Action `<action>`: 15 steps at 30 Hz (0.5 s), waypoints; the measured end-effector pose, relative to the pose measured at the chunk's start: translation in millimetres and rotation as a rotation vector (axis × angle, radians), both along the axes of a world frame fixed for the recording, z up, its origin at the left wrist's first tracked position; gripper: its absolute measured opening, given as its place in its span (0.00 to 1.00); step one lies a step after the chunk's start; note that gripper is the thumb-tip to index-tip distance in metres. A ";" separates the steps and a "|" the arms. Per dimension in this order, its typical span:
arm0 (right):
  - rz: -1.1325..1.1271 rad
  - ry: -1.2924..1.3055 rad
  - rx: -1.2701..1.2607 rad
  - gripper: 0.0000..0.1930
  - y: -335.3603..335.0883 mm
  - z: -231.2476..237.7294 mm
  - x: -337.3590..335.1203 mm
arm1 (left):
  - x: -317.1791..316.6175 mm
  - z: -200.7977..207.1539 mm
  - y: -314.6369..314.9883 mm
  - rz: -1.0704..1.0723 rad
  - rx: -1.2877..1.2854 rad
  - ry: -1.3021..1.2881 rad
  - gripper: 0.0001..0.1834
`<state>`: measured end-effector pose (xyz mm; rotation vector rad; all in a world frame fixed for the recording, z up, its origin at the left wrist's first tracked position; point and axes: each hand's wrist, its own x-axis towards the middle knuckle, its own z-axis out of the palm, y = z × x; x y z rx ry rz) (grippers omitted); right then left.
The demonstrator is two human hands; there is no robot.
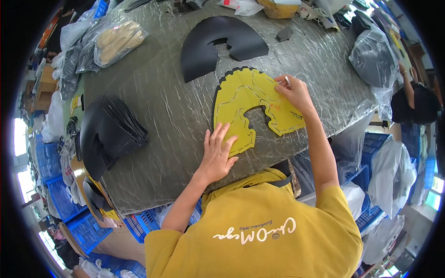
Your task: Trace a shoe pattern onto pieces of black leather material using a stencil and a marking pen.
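We count one yellow curved template (pixel 245 99) on the tabletop (pixel 176 116), one loose black curved cut piece (pixel 218 44), one stack of black cut pieces (pixel 109 134), one small dark scrap (pixel 284 33), one clear bag of pale insoles (pixel 118 39), and two hands, left (pixel 218 153) and right (pixel 293 91).

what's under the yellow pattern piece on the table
A black sheet's edge peeks out around the yellow template; the rest is covered. The left hand presses it flat.
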<state>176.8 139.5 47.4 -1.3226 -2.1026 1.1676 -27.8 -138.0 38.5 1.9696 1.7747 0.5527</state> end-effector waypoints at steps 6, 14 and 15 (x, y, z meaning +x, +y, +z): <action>-0.015 -0.027 0.007 0.16 8.5 -11.7 -4.5 | -0.9 -5.3 5.0 0.041 0.049 -0.003 0.35; 0.114 -0.377 0.405 0.16 3.7 1.0 -23.1 | -5.3 -3.8 7.8 0.045 0.102 0.044 0.30; 0.111 -0.377 0.407 0.16 7.6 0.7 -22.6 | -5.1 -3.6 8.8 0.043 0.104 0.045 0.30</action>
